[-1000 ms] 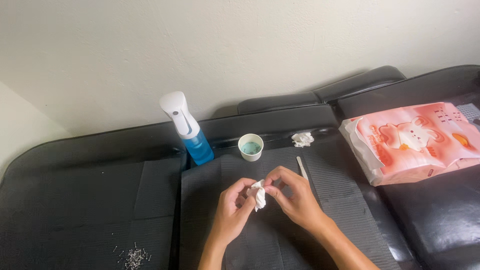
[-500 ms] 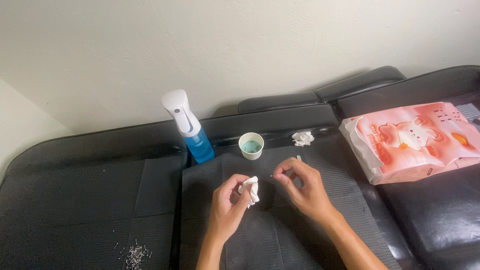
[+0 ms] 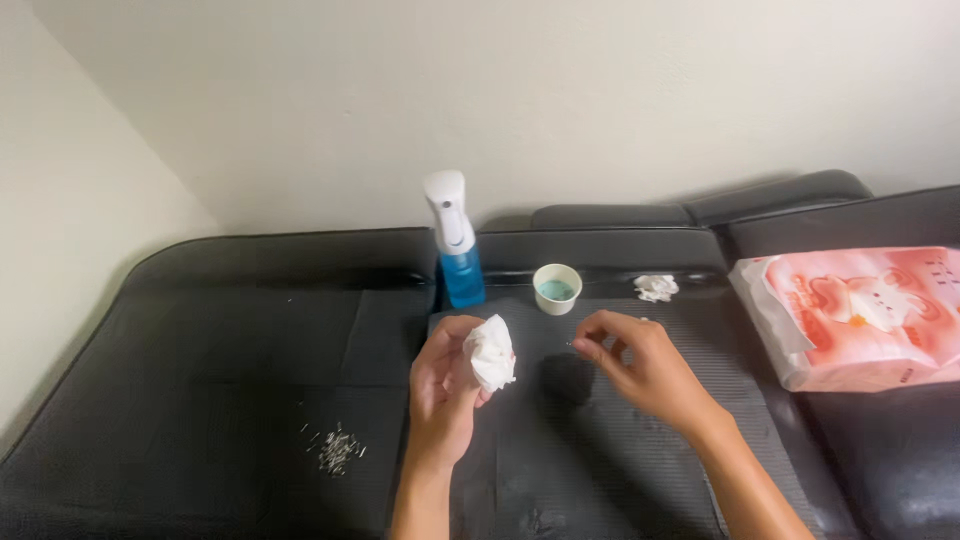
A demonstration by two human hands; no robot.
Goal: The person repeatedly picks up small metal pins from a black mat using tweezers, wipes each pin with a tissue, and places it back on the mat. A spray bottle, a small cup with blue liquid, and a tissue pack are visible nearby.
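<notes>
The left hand (image 3: 443, 385) grasps a crumpled white tissue (image 3: 491, 353), fingers curled around its lower part so the wad stands up between thumb and fingertips, over the middle of the dark mat (image 3: 520, 470). The right hand (image 3: 640, 365) hovers just to the right of it, apart from the tissue, with thumb and forefinger pinched together on something very thin (too small to tell what it is); the other fingers are loosely bent.

The mat lies on a black padded surface (image 3: 230, 380) that carries everything here. Along the mat's far edge stand a spray bottle (image 3: 455, 245) with blue liquid and a white head, at the mat's far left corner, and a small white cup (image 3: 557, 288) with a teal inside, near the middle of that edge. Further right along the same edge lies a second small wad of white tissue (image 3: 656, 288). Near the right edge of the surface rests a pink and white soft pack of tissues (image 3: 860, 315), well apart from both hands. On the surface's left part, toward the near edge, lies a small heap of thin metallic bits (image 3: 335, 450).

A dark damp-looking patch (image 3: 568, 378) shows on the mat between the hands.
</notes>
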